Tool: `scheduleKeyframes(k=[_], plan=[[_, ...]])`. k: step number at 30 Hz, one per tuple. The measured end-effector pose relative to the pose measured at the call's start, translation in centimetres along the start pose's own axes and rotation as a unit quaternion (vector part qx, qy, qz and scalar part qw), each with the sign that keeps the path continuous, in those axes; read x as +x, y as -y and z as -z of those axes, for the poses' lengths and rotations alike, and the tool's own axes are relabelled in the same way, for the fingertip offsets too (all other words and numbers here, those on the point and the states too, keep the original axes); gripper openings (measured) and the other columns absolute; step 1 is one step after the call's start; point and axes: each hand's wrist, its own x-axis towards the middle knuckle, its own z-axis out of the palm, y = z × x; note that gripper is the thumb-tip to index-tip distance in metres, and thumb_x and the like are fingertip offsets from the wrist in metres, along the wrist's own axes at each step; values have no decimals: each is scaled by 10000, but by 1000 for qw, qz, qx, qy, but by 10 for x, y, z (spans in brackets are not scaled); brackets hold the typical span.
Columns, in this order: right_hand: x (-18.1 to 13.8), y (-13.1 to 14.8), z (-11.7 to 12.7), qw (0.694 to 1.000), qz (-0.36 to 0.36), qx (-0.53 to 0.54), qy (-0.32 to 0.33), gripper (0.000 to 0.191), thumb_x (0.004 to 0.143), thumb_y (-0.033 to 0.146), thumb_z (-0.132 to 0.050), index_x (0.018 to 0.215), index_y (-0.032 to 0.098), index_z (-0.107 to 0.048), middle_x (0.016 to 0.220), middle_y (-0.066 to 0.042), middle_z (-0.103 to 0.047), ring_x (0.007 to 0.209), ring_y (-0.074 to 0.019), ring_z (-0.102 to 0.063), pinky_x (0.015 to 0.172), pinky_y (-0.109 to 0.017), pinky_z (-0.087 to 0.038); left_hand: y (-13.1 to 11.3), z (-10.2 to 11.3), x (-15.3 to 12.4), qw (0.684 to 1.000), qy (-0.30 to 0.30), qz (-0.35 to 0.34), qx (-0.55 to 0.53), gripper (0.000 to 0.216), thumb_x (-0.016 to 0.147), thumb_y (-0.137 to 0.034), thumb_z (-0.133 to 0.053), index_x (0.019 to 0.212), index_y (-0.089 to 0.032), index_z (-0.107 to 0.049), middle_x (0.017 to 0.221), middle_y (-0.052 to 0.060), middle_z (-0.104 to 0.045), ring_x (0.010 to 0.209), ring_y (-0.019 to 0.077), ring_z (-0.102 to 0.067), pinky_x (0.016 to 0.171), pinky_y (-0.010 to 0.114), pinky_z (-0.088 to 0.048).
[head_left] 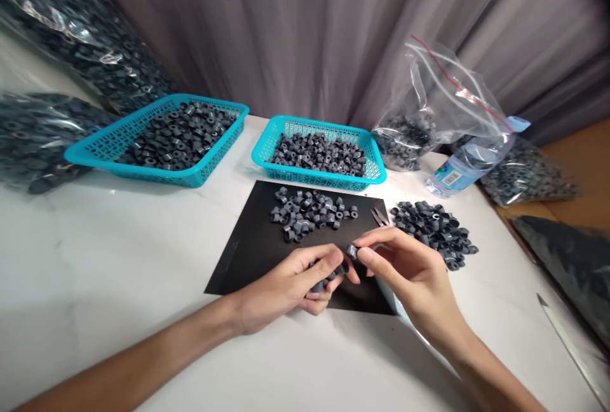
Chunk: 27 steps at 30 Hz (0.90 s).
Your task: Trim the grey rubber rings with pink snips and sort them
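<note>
Several small dark grey caps lie cupped in my left hand (305,275), its fingers curled around them. A single grey cap (352,251) is pinched between the thumb and fingertips of my right hand (405,266), just right of the left hand. Both hands are above a black mat (248,240). On the mat's far half lies a loose heap of the same caps (309,212). Another pile of caps (433,227) sits on the white table beyond my right hand. Small scissors (379,216) lie between the two heaps, partly hidden by that hand.
Two turquoise baskets, the left one (200,177) and the middle one (319,180), hold many caps. Filled plastic bags (90,37) stand at the left. A zip bag (405,126) and a water bottle (471,161) are at the back right. A pointed blade (562,336) lies at the right.
</note>
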Motion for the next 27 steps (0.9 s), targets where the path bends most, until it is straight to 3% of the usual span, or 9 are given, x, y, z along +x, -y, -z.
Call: scheduleKeyframes(k=[7,15,18,22,27], plan=[[-4,-2,-7,998,32,-45,16,71,959,267,-706,1008,294,-750,956,-5,-685,884,-147,-663,776,-268,-536,3,-9,1,987,-118,34,-102,348,978,-476,-630,951,-131,-595,788,-36,-413,575,37,-224,485,176,-135],[-7,-2,-20,978,123,-166,21,74,963,182,-684,1000,234,-721,929,-22,-681,834,-159,-616,753,-304,-508,5,-12,-2,975,-136,62,-164,344,925,-446,-698,875,-145,-540,765,-40,-434,555,25,-262,473,175,-116],[-12,-2,-24,958,171,-230,11,107,955,121,-672,999,217,-690,925,-38,-677,849,-178,-620,751,-319,-504,5,-15,-3,969,-175,73,-159,356,888,-448,-734,875,-159,-526,741,-53,-446,539,25,-292,472,189,-116],[-17,-3,-30,933,221,-284,7,179,941,77,-663,1042,225,-675,918,-48,-669,801,-191,-616,707,-327,-502,7,-19,-4,961,-236,76,-125,421,841,-487,-767,1014,-164,-559,705,-77,-452,521,33,-306,480,206,-136],[-17,0,-34,957,181,-227,7,130,957,94,-644,975,220,-674,882,-36,-665,812,-182,-633,708,-299,-513,11,-20,0,970,-222,53,-84,416,853,-539,-726,842,-175,-523,663,-94,-378,518,36,-252,474,212,-135]])
